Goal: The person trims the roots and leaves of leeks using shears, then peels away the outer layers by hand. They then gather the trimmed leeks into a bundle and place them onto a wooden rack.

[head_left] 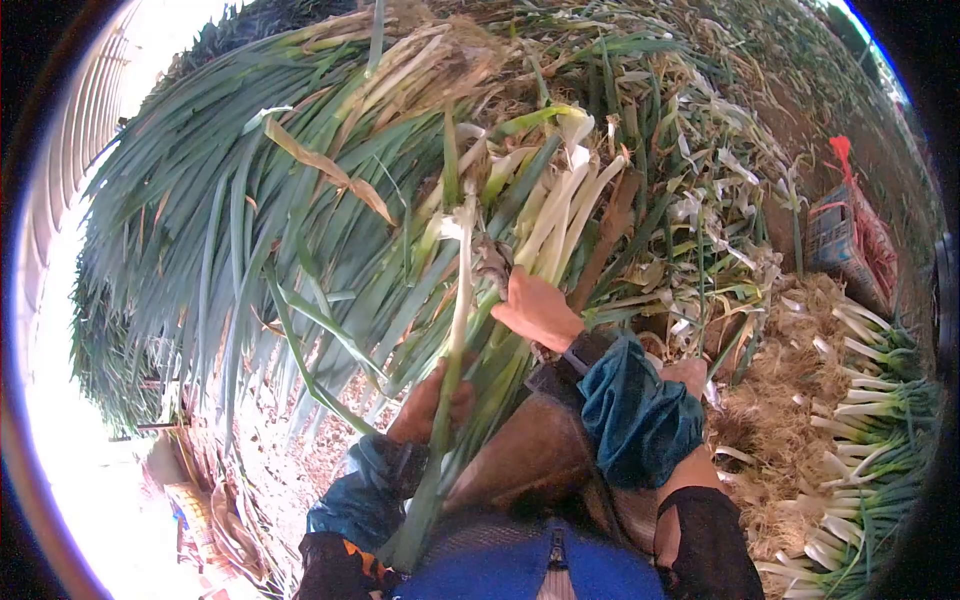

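Note:
My left hand (430, 405) is closed around a long green onion (460, 310), which stands nearly upright before me, white end up and green leaves down toward my lap. My right hand (540, 310) is just right of that stalk, its fingers curled together. At its fingertips is a grey-brown, crumpled piece (492, 262), perhaps a withered leaf; exactly what is pinched is hidden. Beyond the right hand lies a loose bunch of green onions (560, 215) with pale stems pointing away.
A big heap of green onions (270, 190) spreads across the left and back. Stripped leaves (715, 215) litter the right. Root trimmings (770, 430) cover the ground beside a row of cleaned green onions (850, 470). A red-and-white printed bag (850, 240) stands farther right.

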Demonstrator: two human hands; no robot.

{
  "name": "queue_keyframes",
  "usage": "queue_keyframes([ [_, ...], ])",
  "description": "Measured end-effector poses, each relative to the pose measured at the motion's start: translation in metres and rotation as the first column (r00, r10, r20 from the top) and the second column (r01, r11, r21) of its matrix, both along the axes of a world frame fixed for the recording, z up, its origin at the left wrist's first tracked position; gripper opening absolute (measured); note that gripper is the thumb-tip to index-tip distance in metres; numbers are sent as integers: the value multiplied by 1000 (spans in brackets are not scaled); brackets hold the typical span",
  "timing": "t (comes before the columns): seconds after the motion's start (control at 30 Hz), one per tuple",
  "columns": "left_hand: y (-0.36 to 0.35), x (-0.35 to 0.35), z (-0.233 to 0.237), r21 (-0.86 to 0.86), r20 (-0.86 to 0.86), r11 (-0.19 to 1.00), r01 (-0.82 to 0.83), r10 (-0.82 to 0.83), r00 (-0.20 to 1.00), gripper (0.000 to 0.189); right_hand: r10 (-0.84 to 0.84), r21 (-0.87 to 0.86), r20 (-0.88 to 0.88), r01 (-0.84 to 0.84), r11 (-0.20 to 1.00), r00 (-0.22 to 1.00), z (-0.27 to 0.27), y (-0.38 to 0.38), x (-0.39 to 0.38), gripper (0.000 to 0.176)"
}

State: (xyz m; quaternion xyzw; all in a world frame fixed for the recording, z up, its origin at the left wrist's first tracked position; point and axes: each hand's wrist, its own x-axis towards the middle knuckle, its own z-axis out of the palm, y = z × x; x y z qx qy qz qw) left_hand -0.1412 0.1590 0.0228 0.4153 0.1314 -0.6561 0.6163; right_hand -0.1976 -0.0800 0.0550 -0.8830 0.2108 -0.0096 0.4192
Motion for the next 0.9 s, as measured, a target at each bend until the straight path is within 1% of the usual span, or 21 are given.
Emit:
queue_keyframes([
  [0.07, 2, 0, -1, -23, -26, 1000, -14, 14, 1000, 53, 7, 37, -76, -4, 999, 997, 1, 0, 0, 40],
  [0.1, 1, 1, -1, -8, -15, 1000, -2, 2, 1000, 52, 12, 53, -114, -6, 999, 993, 1, 0, 0, 40],
  [0.17, 0, 1, -2, 27, 6, 999, 24, -24, 1000, 51, 17, 40, -74, -14, 999, 997, -3, 2, -1, 34],
  [0.2, 1, 0, 0, 17, -10, 1000, 15, -15, 1000, 51, 18, 36, -53, -16, 999, 998, -3, 4, -2, 31],
  [0.27, 0, -2, 7, -5, -39, 1000, -5, 4, 999, 51, 148, -46, -8, -148, 988, 989, 1, -5, -4, 33],
  [0.3, -1, -6, 17, 74, 222, 992, 98, -112, 969, 50, 161, -47, -9, -161, 986, 987, 1, -6, -3, 33],
  [0.33, -4, -10, 31, 176, 456, 969, 176, -238, 857, 49, 174, -47, -10, -174, 984, 985, 1, -8, -2, 34],
  [0.4, -7, -11, 38, 254, 595, 957, 140, -269, 758, 43, 94, 35, -63, -92, 995, 994, -3, -7, 2, 35],
  [0.47, -9, -8, 33, 196, 471, 980, -31, -66, 879, 34, 56, 33, -29, -55, 998, 998, 2, -2, -4, 34],
  [0.5, -8, 4, 26, 126, 444, 990, -66, 3, 896, 31, 35, 31, -12, -35, 999, 999, 5, -1, -8, 33],
  [0.53, -18, 15, 36, 94, 529, 995, -20, -33, 848, 32, 103, 19, -4, -103, 994, 995, 21, -2, -16, 36],
  [0.57, -33, 29, 50, 64, 610, 998, 28, -61, 790, 34, 68, 19, -39, -67, 998, 997, 26, -4, -19, 37],
  [0.63, -66, 57, 62, -59, 790, 997, 41, 21, 613, 34, -8, 15, -113, 10, 1000, 994, 31, -8, -25, 40],
  [0.67, -88, 75, 70, 27, 830, 997, 77, -65, 553, 35, -69, -32, -78, 67, 997, 995, 15, -15, -27, 43],
  [0.7, -107, 89, 77, 117, 859, 987, 106, -154, 488, 36, -122, -47, -80, 118, 992, 989, 17, -23, -35, 45],
  [0.73, -128, 86, 88, 161, 951, 977, 138, -191, 242, 34, -170, -58, -84, 165, 985, 982, 23, -29, -42, 47],
  [0.77, -138, 88, 73, 155, 984, 970, 188, -169, 61, 34, -213, -73, -84, 208, 976, 973, 27, -34, -47, 49],
  [0.8, -149, 90, 59, 153, 984, 963, 221, -127, -124, 35, -220, -81, -7, 219, 972, 975, 28, -37, -52, 50],
  [0.83, -157, 105, -8, 107, 975, 951, 290, -43, -219, 38, -202, -93, -25, 199, 976, 979, 34, -37, -53, 50],
  [0.9, -161, 91, -47, 150, 988, 912, 382, -125, -90, 41, -165, -90, -68, 159, 983, 984, 46, -31, -54, 48],
])
